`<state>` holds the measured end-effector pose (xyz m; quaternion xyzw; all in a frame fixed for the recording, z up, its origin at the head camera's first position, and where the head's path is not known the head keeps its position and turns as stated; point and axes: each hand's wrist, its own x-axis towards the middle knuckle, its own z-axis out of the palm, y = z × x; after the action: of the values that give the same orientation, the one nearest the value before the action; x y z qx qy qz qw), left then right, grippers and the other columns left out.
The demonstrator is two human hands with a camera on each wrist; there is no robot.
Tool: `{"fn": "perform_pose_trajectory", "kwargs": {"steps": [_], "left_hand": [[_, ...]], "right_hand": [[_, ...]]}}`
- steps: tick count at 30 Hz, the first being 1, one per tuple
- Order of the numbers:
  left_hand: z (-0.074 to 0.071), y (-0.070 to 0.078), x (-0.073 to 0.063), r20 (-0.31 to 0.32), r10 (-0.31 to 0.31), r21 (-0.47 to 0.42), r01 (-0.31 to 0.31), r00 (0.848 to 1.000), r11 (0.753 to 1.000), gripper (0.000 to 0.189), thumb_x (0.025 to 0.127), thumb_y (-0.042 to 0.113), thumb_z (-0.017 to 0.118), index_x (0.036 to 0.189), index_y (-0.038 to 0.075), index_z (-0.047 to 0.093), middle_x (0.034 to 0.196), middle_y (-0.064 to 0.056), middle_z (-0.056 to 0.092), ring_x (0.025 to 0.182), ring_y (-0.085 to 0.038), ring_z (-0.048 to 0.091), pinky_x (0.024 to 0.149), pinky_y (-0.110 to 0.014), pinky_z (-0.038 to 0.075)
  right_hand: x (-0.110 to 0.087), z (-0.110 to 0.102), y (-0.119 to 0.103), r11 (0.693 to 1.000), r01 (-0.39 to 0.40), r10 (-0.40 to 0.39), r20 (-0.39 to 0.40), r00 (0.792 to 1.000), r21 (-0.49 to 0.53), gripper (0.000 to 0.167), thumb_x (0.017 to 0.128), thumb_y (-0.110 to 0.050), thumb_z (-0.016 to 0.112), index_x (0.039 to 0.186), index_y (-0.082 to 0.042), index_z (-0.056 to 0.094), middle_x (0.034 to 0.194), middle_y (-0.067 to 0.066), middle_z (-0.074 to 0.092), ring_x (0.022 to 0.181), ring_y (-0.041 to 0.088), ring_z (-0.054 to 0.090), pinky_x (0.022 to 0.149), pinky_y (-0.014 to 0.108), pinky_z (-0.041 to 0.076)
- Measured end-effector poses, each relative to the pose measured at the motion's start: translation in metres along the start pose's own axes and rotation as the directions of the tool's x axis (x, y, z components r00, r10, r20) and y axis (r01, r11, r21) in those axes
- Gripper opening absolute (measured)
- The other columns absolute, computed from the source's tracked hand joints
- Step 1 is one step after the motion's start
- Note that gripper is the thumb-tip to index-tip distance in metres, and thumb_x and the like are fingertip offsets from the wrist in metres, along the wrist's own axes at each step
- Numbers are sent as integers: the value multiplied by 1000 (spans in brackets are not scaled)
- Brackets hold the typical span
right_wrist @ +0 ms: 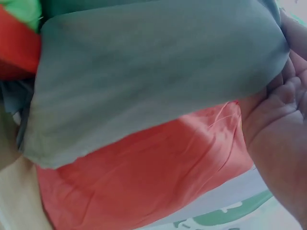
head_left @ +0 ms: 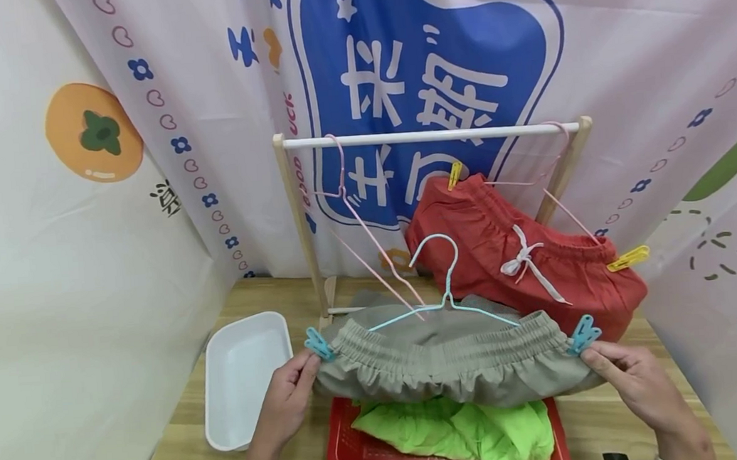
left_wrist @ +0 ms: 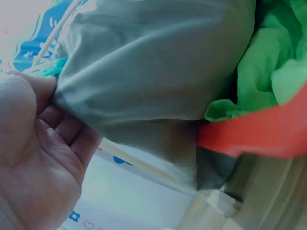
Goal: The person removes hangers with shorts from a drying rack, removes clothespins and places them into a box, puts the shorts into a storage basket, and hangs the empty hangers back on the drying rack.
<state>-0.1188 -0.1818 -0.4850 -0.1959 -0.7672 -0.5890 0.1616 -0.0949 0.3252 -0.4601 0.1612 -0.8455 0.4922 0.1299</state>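
Note:
Grey-green shorts [head_left: 442, 367] with a gathered elastic waistband are stretched between both hands. A light-blue wire hanger [head_left: 447, 281] sits inside the waistband, its hook upright and off the rail. One blue clothespin [head_left: 318, 343] clips the left corner and another blue clothespin [head_left: 584, 334] the right. My left hand [head_left: 288, 396] pinches the left corner just under its clothespin, thumb against the fingers. At the opposite corner my right hand [head_left: 639, 381] does the same. In the right wrist view, the cloth [right_wrist: 158, 72] spreads out from the fingers.
Behind stands a small rack with a white rail [head_left: 432, 136]. An unloaded pink hanger [head_left: 343, 189] hangs at its left; red shorts [head_left: 504, 249] with yellow clothespins hang at its right. A red basket [head_left: 342, 453] holds bright green cloth [head_left: 459, 430]. Left is a white tub [head_left: 248, 381].

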Motion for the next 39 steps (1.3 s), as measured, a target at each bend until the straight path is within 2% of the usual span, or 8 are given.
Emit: {"fn": "perform_pose_trajectory", "kwargs": {"steps": [3, 7, 12, 17, 22, 29, 34, 39], "left_hand": [[-1, -3, -1, 55, -44, 20, 43, 998, 999, 33, 105, 0, 55, 76, 13, 49, 68, 6, 36, 61, -5, 37, 48, -24, 35], [-3, -10, -3, 124, -73, 23, 71, 990, 997, 24, 105, 2, 56, 84, 12, 59, 70, 8, 41, 64, -7, 44, 52, -25, 41], [-2, -19, -5, 182, -71, 7, 71, 981, 997, 15, 105, 2, 56, 97, 9, 67, 79, -3, 58, 71, -16, 54, 59, -25, 49], [1, -23, -5, 185, -94, 33, 89, 978, 995, 13, 104, 1, 59, 105, 7, 71, 104, -9, 73, 95, -10, 65, 77, -23, 56], [4, -24, -6, 207, -155, 4, 158, 966, 987, 27, 102, 1, 61, 129, -4, 66, 125, -19, 69, 111, -14, 67, 90, -26, 56], [3, -26, -7, 267, -159, -98, 190, 951, 977, 38, 101, -1, 62, 138, -11, 56, 133, -27, 62, 118, -20, 65, 97, -25, 52], [4, -30, -7, 258, -134, -149, 176, 957, 973, 32, 106, 1, 55, 135, -10, 58, 128, -30, 64, 115, -19, 67, 95, -24, 53], [7, -33, -8, 212, -131, -171, 169, 968, 971, 29, 105, 0, 55, 132, -6, 64, 126, -28, 66, 118, -22, 66, 98, -24, 51]], "right_hand": [[-3, 0, 7, 1000, 9, -10, 24, 1000, 22, 26, 97, 16, 58, 112, 4, 75, 105, -10, 73, 92, -3, 62, 76, 13, 51], [-6, 3, 17, 999, -23, 21, 47, 999, 44, 23, 100, 12, 56, 111, 4, 74, 105, -11, 73, 95, -3, 63, 79, 13, 52], [-8, 7, 27, 996, -73, 69, 66, 995, 57, 22, 102, 8, 55, 113, 5, 74, 109, -12, 73, 102, -5, 63, 82, 13, 52], [-11, 10, 35, 992, -116, 112, 93, 989, 45, 21, 103, 5, 56, 113, 5, 75, 108, -10, 73, 102, -4, 63, 82, 13, 52], [-14, 12, 39, 989, -144, 146, 60, 987, -33, 18, 103, 0, 59, 109, 2, 76, 105, -11, 73, 99, -6, 61, 81, 10, 50], [-18, 15, 44, 993, -108, 110, 32, 993, -37, 17, 101, 3, 61, 104, -1, 77, 101, -10, 72, 95, -5, 62, 80, 10, 50], [-20, 15, 47, 996, -88, 88, 36, 995, -10, 18, 100, 6, 61, 108, 2, 76, 105, -10, 73, 99, -3, 63, 81, 10, 50], [-22, 16, 48, 990, -138, 138, 66, 988, -1, 18, 102, 3, 60, 112, 3, 76, 109, -11, 73, 102, -5, 62, 82, 12, 51]]}}
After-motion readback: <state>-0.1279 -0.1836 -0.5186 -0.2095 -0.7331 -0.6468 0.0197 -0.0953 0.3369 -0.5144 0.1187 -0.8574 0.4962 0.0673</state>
